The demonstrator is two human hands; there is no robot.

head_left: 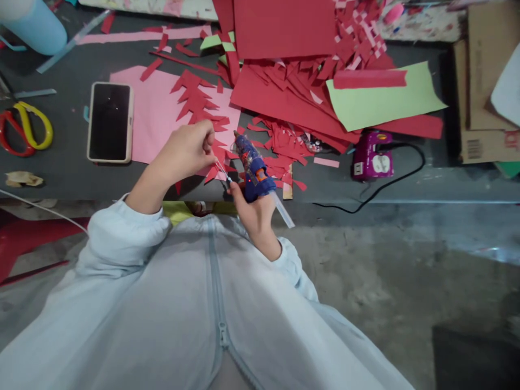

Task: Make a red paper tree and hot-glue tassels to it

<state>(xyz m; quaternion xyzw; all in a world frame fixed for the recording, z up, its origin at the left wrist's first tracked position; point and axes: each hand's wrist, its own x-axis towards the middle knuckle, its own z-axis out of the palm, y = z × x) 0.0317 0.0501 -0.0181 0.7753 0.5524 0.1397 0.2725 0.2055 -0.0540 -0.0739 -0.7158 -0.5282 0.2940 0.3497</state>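
My right hand (255, 214) is closed around a blue hot glue gun (255, 162), its nozzle pointing up and left and a clear glue stick (283, 210) jutting from its back. My left hand (189, 145) is closed in a pinch on thin whitish strands (221, 169). These run to a small object at my right thumb, too small to make out. Beneath and beyond my hands, a red paper cutout with jagged edges (197, 103) lies over a pink paper sheet (152, 108).
A phone (110, 122) and scissors (26, 127) lie at left, near a blue-white bottle (34, 24). Red paper (284, 27), scraps and a green sheet (385, 95) cover the back. At right are a purple device (372, 157) with a black cable and cardboard (491, 70).
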